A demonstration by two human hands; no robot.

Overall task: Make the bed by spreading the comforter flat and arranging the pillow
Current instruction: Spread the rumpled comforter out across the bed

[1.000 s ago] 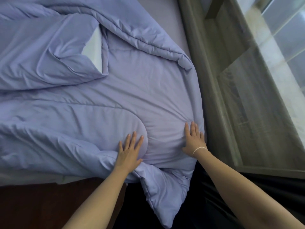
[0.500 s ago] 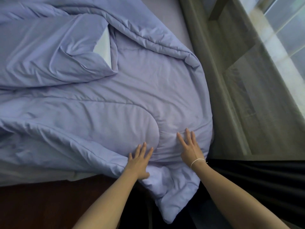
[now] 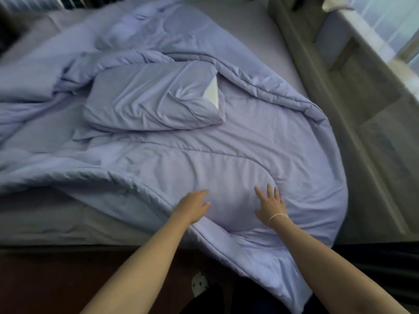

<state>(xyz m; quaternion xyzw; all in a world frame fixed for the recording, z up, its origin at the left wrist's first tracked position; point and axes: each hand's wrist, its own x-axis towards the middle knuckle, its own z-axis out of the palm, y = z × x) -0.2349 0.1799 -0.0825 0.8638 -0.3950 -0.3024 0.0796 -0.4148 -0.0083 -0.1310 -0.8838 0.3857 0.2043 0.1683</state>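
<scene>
A lavender comforter [image 3: 260, 141] lies rumpled and partly folded over the bed, one corner hanging off the near edge. A pillow [image 3: 149, 103] in a matching case, its white inner showing at the open end, rests on top of the comforter toward the middle. My left hand [image 3: 192, 207] lies with relaxed fingers on the rounded fold near the bed's front edge. My right hand [image 3: 271, 205], a thin bracelet at its wrist, presses flat on the same fold with fingers spread. Neither hand holds any cloth.
A lavender fitted sheet [image 3: 260, 32] shows at the far right of the mattress. A grey wooden bed frame and ledge [image 3: 340, 109] run along the right side beside a window. Dark wooden floor [image 3: 45, 279] lies in front of the bed.
The view has lifted, showing more of the bed. My right hand slid left across the comforter onto the rounded fold, closer to my left hand, which stays near the fold's edge.
</scene>
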